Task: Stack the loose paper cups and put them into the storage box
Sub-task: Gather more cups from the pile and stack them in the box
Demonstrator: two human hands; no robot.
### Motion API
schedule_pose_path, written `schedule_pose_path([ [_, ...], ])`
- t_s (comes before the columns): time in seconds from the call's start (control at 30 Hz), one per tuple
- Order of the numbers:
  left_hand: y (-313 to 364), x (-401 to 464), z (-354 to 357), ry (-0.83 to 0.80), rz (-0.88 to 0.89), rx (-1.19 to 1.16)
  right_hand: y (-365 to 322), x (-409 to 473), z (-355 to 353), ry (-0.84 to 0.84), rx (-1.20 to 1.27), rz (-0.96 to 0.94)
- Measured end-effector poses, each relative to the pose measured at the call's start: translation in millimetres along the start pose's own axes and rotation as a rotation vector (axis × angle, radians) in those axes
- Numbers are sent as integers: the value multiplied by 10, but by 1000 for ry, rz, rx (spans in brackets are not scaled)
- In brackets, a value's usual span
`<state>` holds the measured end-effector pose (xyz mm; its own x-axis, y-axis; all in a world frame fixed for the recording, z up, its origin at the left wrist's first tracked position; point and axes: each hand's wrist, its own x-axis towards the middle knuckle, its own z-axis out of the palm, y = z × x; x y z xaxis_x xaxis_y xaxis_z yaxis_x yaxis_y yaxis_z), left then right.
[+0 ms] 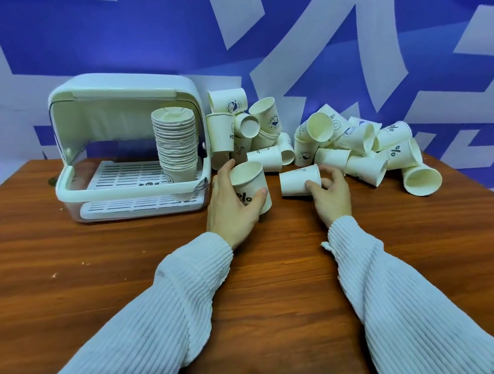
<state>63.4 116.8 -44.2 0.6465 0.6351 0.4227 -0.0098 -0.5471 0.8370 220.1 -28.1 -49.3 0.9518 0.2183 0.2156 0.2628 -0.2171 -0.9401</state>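
Paper cups (347, 144) lie heaped loose on worktop (96, 261), right of storage box (127, 144). Tall cup stack (177, 146) stands inside box, right side. My left hand (232, 206) grips upright cup (250, 183), fingers curled round it. My right hand (331, 193) pinches cup lying on its side (298, 180).

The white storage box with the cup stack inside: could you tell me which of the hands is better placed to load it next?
Probably the left hand: it grips an upright paper cup right beside the box's open front. The right hand is farther away.
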Motion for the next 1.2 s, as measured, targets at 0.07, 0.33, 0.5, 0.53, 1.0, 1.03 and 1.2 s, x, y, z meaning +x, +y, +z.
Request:
schedule_pose_path([
  [0.07,79,48,-89,45,37,-30,-101,-79,23,19,80,-55],
  [0.33,427,518,-996,521,76,-271,-1412,-270,575,-81,257,-555],
  [0.5,381,650,-1321,665,96,-365,-1937,-201,1069,-168,14,-810],
  [0.53,371,657,-1337,673,92,-373,-1970,-185,1143,-190,-54,-848],
  [1.0,269,594,-1216,491,193,-144,-1546,-293,899,156,151,-598],
  [1.03,278,576,-1134,390,218,-84,-1426,-299,820,142,97,-581],
  [1.2,240,414,-648,-43,299,287,-990,-325,391,-133,146,-671],
])
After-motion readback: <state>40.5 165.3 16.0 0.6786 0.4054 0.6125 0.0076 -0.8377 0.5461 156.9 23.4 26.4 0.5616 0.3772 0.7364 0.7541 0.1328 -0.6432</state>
